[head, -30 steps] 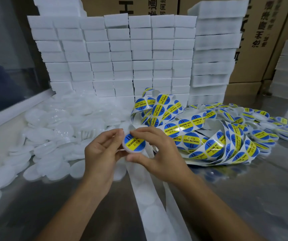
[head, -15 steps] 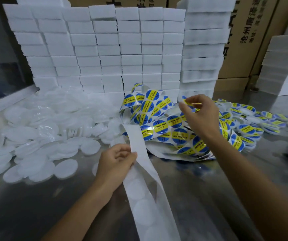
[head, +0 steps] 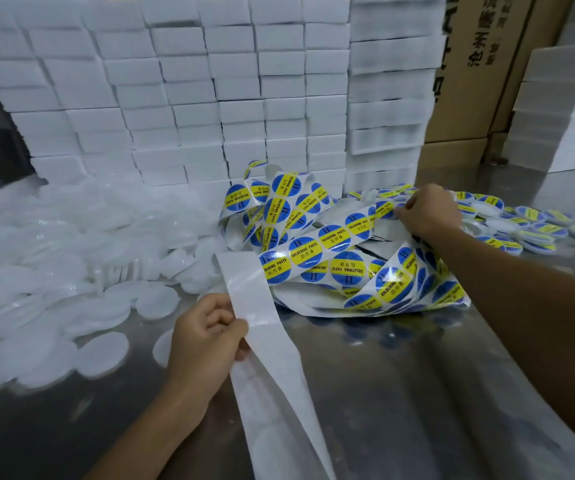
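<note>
A long tangled strip of round blue-and-yellow "soldering paste" stickers (head: 334,237) lies on the steel table (head: 435,393). Its bare white backing tail (head: 262,341) runs toward me, and my left hand (head: 206,337) pinches that tail between thumb and fingers. My right hand (head: 428,213) reaches out, knuckles up and fingers curled, where the strip meets the pile of labelled lids (head: 528,223). Whatever those fingers hold is hidden.
A heap of plain white round lids (head: 71,258) covers the table's left side. Stacked white boxes (head: 210,91) form a wall behind, with more stacked at the right (head: 563,109). Cardboard cartons (head: 469,71) stand at the back right.
Both hands held one labelled lid together a second ago. My right hand carried it off to the right-hand pile, while my left hand dropped to the backing tail and pinched it.
</note>
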The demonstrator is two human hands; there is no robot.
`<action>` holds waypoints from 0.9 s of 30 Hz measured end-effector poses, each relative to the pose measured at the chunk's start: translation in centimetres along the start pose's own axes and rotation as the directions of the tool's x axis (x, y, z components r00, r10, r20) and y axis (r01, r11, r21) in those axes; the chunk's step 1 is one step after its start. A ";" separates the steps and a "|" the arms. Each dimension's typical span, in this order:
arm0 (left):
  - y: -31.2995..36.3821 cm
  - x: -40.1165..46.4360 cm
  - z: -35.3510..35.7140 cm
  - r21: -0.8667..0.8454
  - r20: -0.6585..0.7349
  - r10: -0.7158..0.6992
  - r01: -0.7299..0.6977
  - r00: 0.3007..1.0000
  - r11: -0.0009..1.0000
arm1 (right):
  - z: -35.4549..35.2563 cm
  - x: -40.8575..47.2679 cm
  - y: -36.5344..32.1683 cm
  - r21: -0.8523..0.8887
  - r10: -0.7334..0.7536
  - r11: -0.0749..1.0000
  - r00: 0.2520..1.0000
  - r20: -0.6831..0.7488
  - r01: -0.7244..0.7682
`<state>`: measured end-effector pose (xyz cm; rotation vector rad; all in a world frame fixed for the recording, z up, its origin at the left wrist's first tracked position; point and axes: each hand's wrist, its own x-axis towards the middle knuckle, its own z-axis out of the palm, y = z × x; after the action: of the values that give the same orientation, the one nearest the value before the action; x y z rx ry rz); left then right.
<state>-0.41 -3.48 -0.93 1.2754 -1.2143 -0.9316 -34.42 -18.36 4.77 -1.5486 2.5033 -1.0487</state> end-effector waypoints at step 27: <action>1.5 -1.5 -1.0 -0.225 0.235 0.127 -0.073 0.964 0.971 | 1.7 -22.4 -10.9 0.520 -0.535 0.725 0.845 0.012 0.452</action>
<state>0.15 -1.65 0.46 0.9362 -1.3186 -1.1395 -13.90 -4.44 2.28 -2.0479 1.5325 -1.4079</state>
